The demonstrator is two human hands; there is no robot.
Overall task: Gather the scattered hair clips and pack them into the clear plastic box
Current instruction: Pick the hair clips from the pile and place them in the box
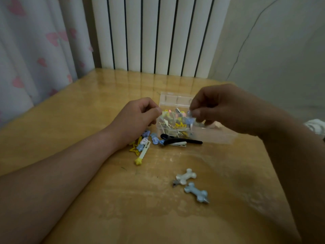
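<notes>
Two bone clips (192, 184) near; right hand (218, 110) pinches one blue clip (189, 118).

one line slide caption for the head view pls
Right hand holds a small blue clip over the clear plastic box; bone-shaped clips wait on the table.

Two hands, left (135, 117) and right (223, 110), both bare: no gloves, rings or bracelets visible. Two forearms, bare from wrist to the frame edge: no sleeves, cuffs, watch or bands in view. Fingers short and rounded, nails unpainted where they show. No markings or tattoos discernible in the dim, slightly blurred picture.
</notes>
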